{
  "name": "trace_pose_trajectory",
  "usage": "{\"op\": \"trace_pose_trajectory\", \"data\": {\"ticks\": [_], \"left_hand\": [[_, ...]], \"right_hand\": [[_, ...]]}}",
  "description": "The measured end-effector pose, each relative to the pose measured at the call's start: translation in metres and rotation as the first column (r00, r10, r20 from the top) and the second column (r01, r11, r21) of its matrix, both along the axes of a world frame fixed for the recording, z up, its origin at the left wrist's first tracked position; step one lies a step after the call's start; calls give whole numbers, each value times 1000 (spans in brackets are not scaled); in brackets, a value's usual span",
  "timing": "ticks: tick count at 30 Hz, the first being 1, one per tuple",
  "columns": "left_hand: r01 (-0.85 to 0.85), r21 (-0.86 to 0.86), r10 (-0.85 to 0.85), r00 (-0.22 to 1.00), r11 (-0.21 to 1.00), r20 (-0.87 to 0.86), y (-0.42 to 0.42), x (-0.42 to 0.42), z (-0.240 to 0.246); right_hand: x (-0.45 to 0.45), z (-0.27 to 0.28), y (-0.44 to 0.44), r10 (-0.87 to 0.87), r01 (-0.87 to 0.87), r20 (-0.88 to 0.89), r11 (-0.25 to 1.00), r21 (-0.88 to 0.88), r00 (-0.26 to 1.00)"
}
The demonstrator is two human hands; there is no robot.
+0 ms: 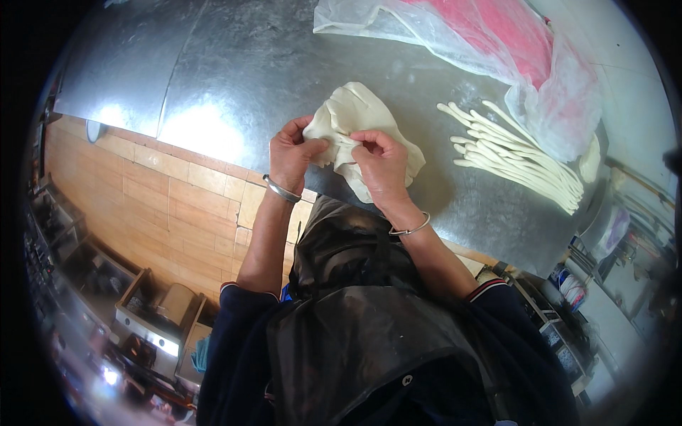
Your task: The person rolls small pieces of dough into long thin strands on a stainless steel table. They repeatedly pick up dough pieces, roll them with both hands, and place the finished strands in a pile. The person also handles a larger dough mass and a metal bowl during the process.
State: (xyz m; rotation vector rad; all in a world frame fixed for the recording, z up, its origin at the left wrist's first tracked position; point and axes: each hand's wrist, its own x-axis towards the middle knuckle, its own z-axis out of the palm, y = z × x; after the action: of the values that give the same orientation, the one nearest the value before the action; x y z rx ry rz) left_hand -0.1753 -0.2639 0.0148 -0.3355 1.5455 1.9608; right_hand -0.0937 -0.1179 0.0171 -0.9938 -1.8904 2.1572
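A soft, pale sheet of dough (367, 109) lies in folds near the front edge of the metal worktop (277, 80). My left hand (290, 154) pinches its left edge between thumb and fingers. With bent fingers, my right hand (381, 165) grips a gathered fold at the middle of the dough. Part of the sheet droops below the right hand, close to the table's edge. To the right, a bundle of long dough strands (517, 154) rests on the metal, apart from both hands.
Clear plastic sheeting (479, 48) over something pink covers the back right of the worktop. A small pale dough piece (590, 160) sits beyond the strands. Behind me on the left, kitchen equipment (154, 314) stands on the tiled floor (176, 191). Shelving (554, 325) is at the right.
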Motion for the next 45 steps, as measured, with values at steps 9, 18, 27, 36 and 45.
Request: {"op": "trace_pose_trajectory", "data": {"ticks": [9, 18, 27, 36, 45], "left_hand": [[-49, -323, -34, 968, 945, -247, -10, 1, 5], [-241, -705, -509, 544, 668, -668, 13, 34, -15], [-395, -540, 71, 849, 743, -524, 11, 39, -21], [-167, -749, -648, 404, 641, -645, 70, 149, 12], [-123, -670, -449, 653, 732, -610, 70, 137, 13]], "right_hand": [[22, 29, 24, 334, -306, -111, 928, 211, 936], [90, 13, 92, -6, -116, 276, 899, 422, 961], [82, 12, 105, 91, -57, 216, 985, -161, 972], [99, 1, 79, -70, 96, 100, 952, -291, 993], [108, 1, 61, -19, 127, 210, 848, -515, 978]]}}
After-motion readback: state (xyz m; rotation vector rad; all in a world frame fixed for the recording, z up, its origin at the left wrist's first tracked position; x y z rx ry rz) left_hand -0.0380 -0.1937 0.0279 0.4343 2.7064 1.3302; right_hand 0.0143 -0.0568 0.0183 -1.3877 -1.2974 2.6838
